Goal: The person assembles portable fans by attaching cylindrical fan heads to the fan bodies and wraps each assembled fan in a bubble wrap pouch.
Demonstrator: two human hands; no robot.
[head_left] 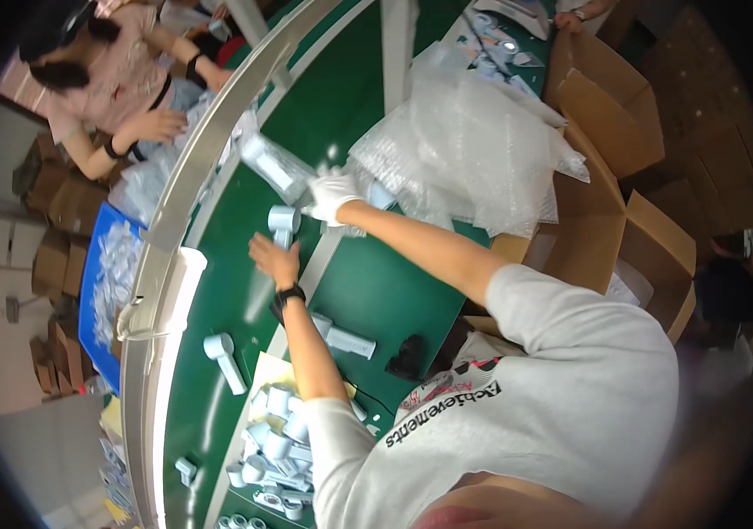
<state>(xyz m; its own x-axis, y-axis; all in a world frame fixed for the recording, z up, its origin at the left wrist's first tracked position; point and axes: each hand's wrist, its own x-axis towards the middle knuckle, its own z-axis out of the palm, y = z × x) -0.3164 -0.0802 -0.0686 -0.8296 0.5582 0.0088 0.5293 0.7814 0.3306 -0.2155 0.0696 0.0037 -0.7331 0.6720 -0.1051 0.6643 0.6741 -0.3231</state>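
My left hand (276,263), bare with a black band at the wrist, is over the green belt with its fingers spread. Right by its fingertips lies a pale-blue device (284,218) with a round head and a straight handle; whether I touch the handle is hard to tell. My right hand (334,196) wears a white glove and is closed at the near end of a clear plastic bag (278,167). Inside that bag a pale-blue piece shows. The glove's fingertips are smeared by motion.
Bubble-wrap bags (464,141) are heaped right of my glove, beside open cardboard boxes (592,189). Another pale-blue device (225,360) lies on the belt; a pile of them (275,441) sits near my left elbow. Across the metal rail (165,212), a person handles plastic bags by a blue bin (90,300).
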